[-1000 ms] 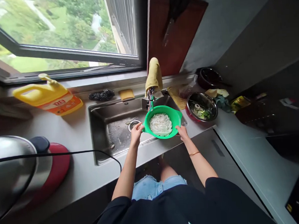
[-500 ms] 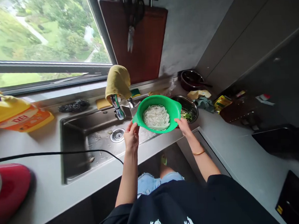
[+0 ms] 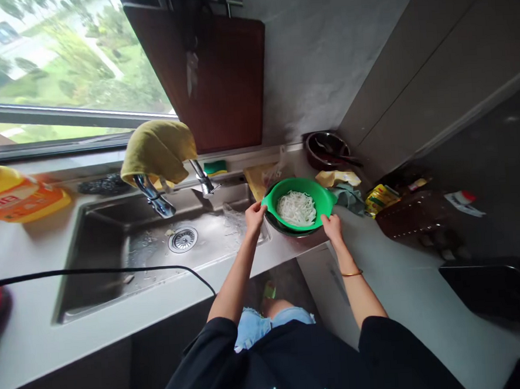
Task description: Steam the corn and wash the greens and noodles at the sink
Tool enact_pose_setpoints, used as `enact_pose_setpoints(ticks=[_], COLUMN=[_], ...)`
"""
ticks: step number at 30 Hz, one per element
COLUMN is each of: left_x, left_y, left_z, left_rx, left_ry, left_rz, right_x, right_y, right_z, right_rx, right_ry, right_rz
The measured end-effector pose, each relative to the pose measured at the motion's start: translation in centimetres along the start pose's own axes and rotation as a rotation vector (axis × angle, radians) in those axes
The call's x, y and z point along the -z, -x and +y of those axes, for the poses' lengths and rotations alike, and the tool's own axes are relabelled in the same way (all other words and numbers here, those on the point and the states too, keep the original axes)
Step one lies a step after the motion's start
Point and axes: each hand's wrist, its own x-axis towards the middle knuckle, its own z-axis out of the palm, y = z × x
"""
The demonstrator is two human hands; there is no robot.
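Observation:
A green colander [image 3: 322,192] holds a heap of white noodles [image 3: 297,208]. My left hand [image 3: 255,216] grips its left handle, and my right hand [image 3: 332,227] grips the lower right side, both with fingers closed on the rim. Below the colander lies a metal bowl [image 3: 288,230], mostly covered by it; its contents are hidden now. Whether the colander touches the bowl or hangs just above it, I cannot tell. The bowl stands at the right edge of the sink [image 3: 154,265].
A faucet [image 3: 157,205] draped with a yellow cloth [image 3: 162,149] rises behind the sink. A black cord [image 3: 115,269] crosses the sink's front. A dark pot [image 3: 328,149] stands at the back right, near a yellow packet [image 3: 381,199]. A detergent jug [image 3: 17,194] stands at left.
Both hands have carried the colander of noodles rightward, from beside the bowl to over it. The camera view has shifted too, showing the sink's right part and the faucet more fully.

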Motion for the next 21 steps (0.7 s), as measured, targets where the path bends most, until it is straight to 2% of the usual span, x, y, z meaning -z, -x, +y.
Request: enact_pose_setpoints(ticks=[5, 9, 11, 15, 18, 21], left_x=[-0.1, -0.3, -0.5, -1.2, -1.3, -0.6], left_y=[0.4, 0.9, 1.2, 1.4, 1.0, 0.8], left_z=[-1.0, 0.0, 1.2, 4.2, 5.1, 3.5], left_rx=[0.018, -0.044, -0.096, -0.225, -0.269, -0.155], left_ry=[-0.046, 0.008, 0.045, 0.121, 0.117, 0.014], left_rz=[0.069, 0.082, 0.082, 0.037, 0.000, 0.102], right_x=[-1.2, -0.8, -0.2, 1.1, 2.0, 2.9], right_y=[-0.4, -0.3, -0.3, -0.7, -1.6, -2.4], right_z=[1.2, 1.3, 1.0, -0.1, -0.9, -1.3], right_rx=[-0.007, -0.015, -0.101, -0.404, -0.541, -0.598], right_ry=[-0.038, -0.243, -0.433, -0.853, -0.991, -1.052], right_rz=[-0.027, -0.051, -0.131, -0.364, -0.350, -0.311])
